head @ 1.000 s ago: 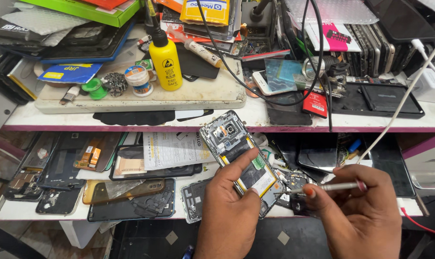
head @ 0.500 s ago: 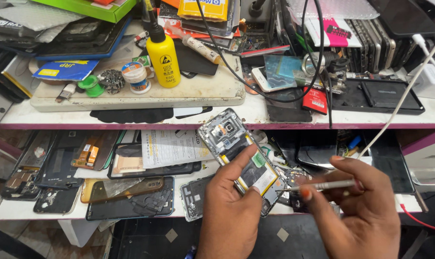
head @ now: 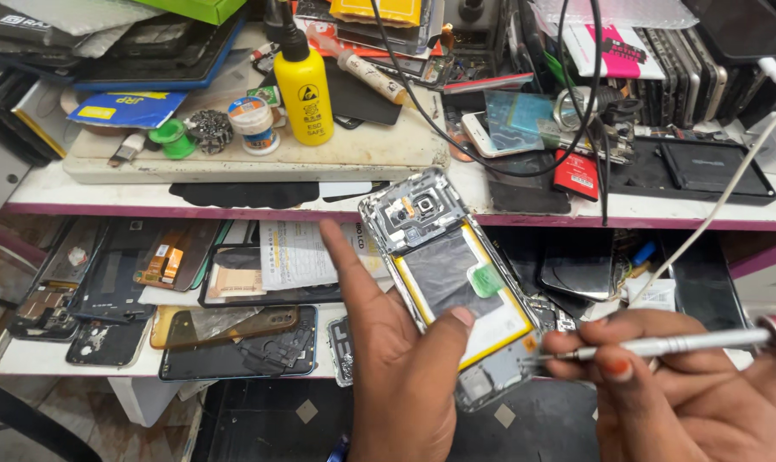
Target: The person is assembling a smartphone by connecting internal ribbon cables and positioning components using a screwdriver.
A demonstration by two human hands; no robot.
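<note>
My left hand [head: 401,364] holds an opened phone [head: 452,274] with its back cover off, tilted, showing the battery with yellow edging, a green tab and the camera module at its upper end. My thumb rests on the battery and my forefinger points up past the phone's left edge. My right hand [head: 687,393] grips a slim silver screwdriver [head: 670,344] with a pink-red cap, held almost level. Its tip touches the lower right corner of the phone.
A yellow squeeze bottle [head: 302,85] stands on a worn mat [head: 354,152] on the upper shelf, beside a small tape roll [head: 253,121] and black cables [head: 491,145]. The lower shelf [head: 29,355] holds several dismantled phone frames, screens and a paper sheet [head: 298,252]. Black trays [head: 704,167] lie at right.
The phone and both hands now appear larger and closer to the camera. The screwdriver tip has come in to the phone's lower right corner.
</note>
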